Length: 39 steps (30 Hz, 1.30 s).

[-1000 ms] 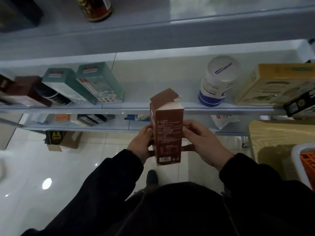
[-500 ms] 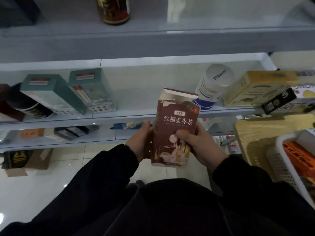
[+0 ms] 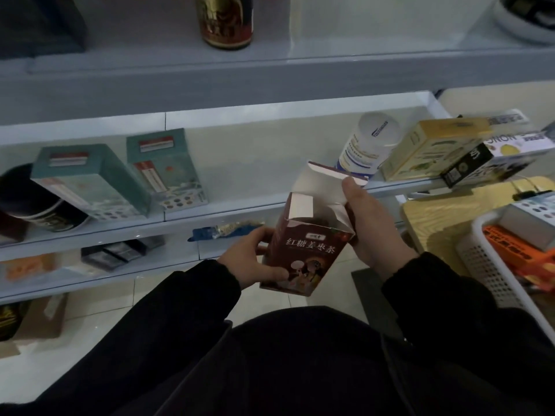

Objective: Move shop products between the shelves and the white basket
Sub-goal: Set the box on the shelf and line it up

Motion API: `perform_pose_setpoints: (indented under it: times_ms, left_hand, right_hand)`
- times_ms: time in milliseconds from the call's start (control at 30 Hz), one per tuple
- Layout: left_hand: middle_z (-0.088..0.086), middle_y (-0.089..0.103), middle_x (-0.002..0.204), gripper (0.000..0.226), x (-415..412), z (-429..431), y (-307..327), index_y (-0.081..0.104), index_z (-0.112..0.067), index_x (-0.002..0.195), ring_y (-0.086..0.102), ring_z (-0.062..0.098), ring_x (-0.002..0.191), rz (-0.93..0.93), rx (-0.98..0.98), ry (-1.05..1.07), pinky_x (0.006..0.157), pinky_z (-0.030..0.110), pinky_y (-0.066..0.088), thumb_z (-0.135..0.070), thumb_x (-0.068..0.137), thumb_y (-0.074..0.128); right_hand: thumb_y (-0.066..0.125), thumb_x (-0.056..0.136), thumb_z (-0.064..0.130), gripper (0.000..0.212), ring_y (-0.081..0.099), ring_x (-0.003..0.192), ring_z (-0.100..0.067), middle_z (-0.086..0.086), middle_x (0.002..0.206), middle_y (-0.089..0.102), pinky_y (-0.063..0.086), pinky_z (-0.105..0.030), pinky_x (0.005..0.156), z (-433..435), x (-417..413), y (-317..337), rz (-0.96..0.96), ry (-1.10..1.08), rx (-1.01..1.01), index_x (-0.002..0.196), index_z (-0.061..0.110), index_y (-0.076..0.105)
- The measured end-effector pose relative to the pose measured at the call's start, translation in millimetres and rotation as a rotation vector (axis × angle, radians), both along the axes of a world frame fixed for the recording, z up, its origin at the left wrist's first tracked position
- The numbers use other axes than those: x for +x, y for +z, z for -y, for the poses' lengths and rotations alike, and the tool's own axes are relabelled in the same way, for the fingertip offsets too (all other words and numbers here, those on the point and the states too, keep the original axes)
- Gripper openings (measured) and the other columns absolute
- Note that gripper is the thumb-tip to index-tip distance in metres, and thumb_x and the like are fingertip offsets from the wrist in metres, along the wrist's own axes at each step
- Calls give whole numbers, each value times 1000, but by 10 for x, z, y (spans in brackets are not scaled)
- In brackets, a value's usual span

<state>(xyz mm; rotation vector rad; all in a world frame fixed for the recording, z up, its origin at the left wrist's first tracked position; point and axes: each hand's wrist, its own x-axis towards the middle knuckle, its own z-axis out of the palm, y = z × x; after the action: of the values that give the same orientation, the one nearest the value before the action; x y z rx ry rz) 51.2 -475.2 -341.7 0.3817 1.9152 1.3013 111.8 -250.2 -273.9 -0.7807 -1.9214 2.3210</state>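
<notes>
I hold a dark red tea box [image 3: 306,259] with white Chinese lettering in front of the middle shelf [image 3: 240,217]. Its top flaps stand open, showing a white inside. My left hand [image 3: 255,262] grips the box's lower left side, thumb across the front. My right hand [image 3: 372,229] is at the right side of the box, with its thumb pressed on the raised lid flap. The white basket [image 3: 492,265] stands at the right on a wooden surface and holds an orange box [image 3: 522,256] and a pale box [image 3: 531,217].
On the middle shelf stand two teal boxes [image 3: 168,169], a dark can [image 3: 36,205], a white jar [image 3: 369,142], a yellow box [image 3: 432,148] and a black-and-white box [image 3: 492,157]. A dark bottle [image 3: 225,19] sits on the upper shelf. Small packs lie on the lower shelf above the tiled floor.
The box turned from its back to its front face toward me, and its lid has been lifted open by my right thumb. The view shifted right, bringing the basket in.
</notes>
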Motion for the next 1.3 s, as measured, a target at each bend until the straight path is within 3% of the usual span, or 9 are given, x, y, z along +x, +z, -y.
perform_pose_setpoints:
  times_ms: [233,333,467,667,833,1000,1133,1233,1300]
  left_hand:
    - [-25,68,110,77,31,73,-36,60,-42,114,67,4,107,110,62,-14,89,41,61,-49,44,90]
    - [-21,70,108,76,82,33,-52,60,-40,114,71,7,101,171,112,19,80,39,62,-53,44,88]
    - [-9,72,116,73,157,-75,-160,61,-36,116,75,21,100,257,142,77,83,48,62,-57,50,87]
    - [9,78,104,55,268,-420,-190,62,-20,125,76,28,86,527,186,158,69,45,61,-56,84,72]
    - [7,79,99,40,366,-782,-153,66,-22,119,76,26,81,603,91,178,71,44,58,-50,104,42]
    - [11,76,114,37,553,-1208,-55,60,-21,130,75,31,94,584,104,88,75,49,60,-44,103,49]
    - [19,72,120,55,788,-1696,75,52,-14,138,71,39,97,575,135,3,79,61,58,-31,88,65]
    - [9,77,100,28,1048,-2137,208,53,-17,129,75,30,81,522,120,-64,62,50,61,-13,101,54]
    - [7,78,95,28,1223,-2410,253,53,-18,128,75,27,77,486,107,-94,60,47,60,-8,102,52]
  right_hand:
    - [50,99,57,51,74,101,-26,-11,117,75,58,-36,77,96,82,-7,42,-33,-56,131,19,63]
    - [57,95,55,50,68,102,-29,-11,114,73,53,-41,79,113,155,-53,79,-36,-8,126,17,65]
    - [60,85,40,25,64,98,-26,0,101,73,53,-41,77,50,326,-166,73,-78,-33,106,32,72]
    - [50,107,36,39,62,125,-32,-4,136,65,59,-57,91,-155,711,-240,31,-76,-95,145,43,51]
    - [51,106,27,44,62,120,-32,-11,140,62,58,-49,80,-467,989,-212,-15,-103,-170,147,43,51]
    - [62,101,30,53,62,128,-33,-8,140,63,54,-65,95,-802,1351,-288,-62,-200,-191,149,44,46]
    - [64,96,33,45,67,123,-29,-3,133,69,59,-53,87,-1144,1686,-302,-77,-296,-222,137,49,55]
    - [70,93,34,55,71,115,-28,-1,130,71,58,-42,76,-1463,1971,-337,-83,-415,-253,144,43,49]
    - [69,93,34,60,72,110,-28,-4,132,70,58,-39,75,-1675,2167,-363,-103,-456,-273,148,39,46]
